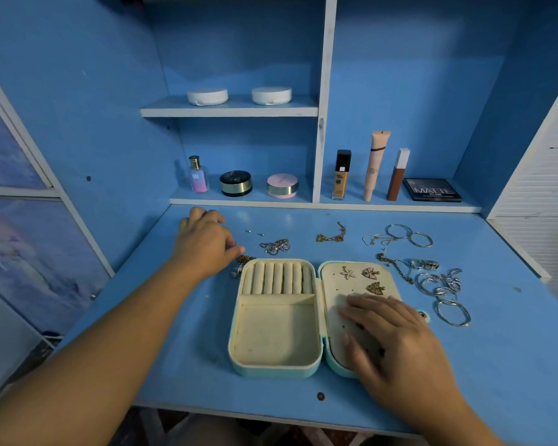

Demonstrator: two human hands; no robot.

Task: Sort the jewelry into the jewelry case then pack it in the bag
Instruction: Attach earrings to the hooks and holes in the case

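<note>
Right hand (397, 342): nearest the lens, I lay it flat on the lid half of the case, fingers straight and slightly spread, holding nothing.
Jewelry case (271, 372): lies open flat on the desk straight ahead of me, with a mint shell and cream lining. Its right half is under my right palm and its left half is uncovered.
Ring rolls (277, 277): a row of cream rolls fills the far end of the left half, with a wide compartment nearer me.
Pinned pieces: a starfish (347, 272) and two butterflies (370, 273) sit on the lid panel just beyond my right fingertips, not touching them.
Left hand (203, 243): stretched out over the desk, left of the case's far corner, with the fingers curled downward. I cannot tell whether they pinch anything.
Gold-toned piece (245, 259): just beside my left thumb tip, close against the case's far left corner.
Studs (253, 232): two tiny ones, near my left knuckles.
Silver chain (275, 246): bunched beyond the case, between my left hand and the gold chain (332, 235).
Hoops (408, 235): far right, well apart from both hands.
Rings and bangles (442, 284): a silver cluster right of the case, near my right hand.
Desk (181, 349): blue, carrying everything above.
Shelf (303, 201): at the back, holding a perfume bottle (198, 175), round compacts, tubes and a palette (432, 189).
</note>
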